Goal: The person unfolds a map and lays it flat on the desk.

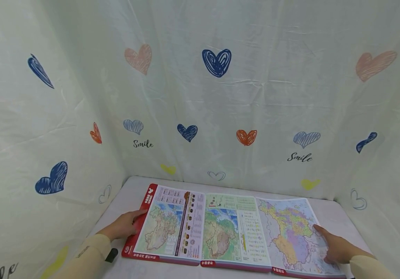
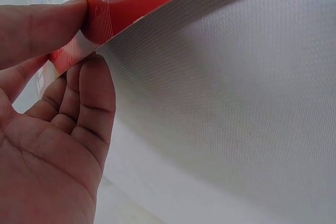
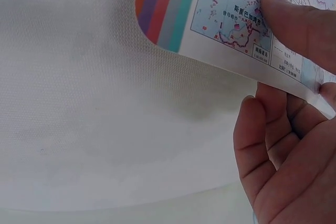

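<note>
A folding map [image 1: 221, 236] with three panels lies spread out across the white table, its left edge red. Each panel carries a coloured map; the rightmost one is purple, orange and green. My left hand [image 1: 125, 225] pinches the red left border, thumb [image 2: 47, 30] on top and fingers curled beneath. At the opposite end my right hand [image 1: 336, 246] pinches the right edge. In the right wrist view the right thumb [image 3: 299, 30] presses the printed face, and the other fingers bend under the sheet near a corner with coloured stripes [image 3: 163, 9].
The white table [image 1: 123, 193] extends a little beyond the map on the left and at the back. A pale curtain [image 1: 193, 97] printed with hearts and "Smile" hangs behind and along both sides. A small black object [image 1: 111, 255] sits by the left wrist.
</note>
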A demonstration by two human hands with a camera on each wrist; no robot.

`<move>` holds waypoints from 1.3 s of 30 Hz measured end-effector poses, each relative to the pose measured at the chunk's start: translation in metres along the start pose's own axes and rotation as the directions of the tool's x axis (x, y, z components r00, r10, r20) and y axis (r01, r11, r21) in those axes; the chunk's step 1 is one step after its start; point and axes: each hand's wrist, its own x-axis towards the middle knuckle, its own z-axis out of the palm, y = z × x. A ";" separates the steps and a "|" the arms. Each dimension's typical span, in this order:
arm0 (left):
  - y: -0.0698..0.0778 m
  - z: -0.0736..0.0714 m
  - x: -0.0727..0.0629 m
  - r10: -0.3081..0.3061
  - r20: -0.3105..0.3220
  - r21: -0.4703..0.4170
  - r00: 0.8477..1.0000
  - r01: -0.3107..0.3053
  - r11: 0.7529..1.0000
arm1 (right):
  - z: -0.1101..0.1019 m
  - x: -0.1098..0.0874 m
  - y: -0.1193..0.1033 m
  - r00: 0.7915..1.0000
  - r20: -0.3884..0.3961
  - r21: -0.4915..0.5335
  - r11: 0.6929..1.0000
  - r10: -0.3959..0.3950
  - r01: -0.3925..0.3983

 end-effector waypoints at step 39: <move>0.005 0.003 -0.004 0.001 -0.048 0.159 0.999 0.007 0.987 | -0.004 -0.004 0.006 1.000 -0.016 -0.006 1.000 -0.011 0.011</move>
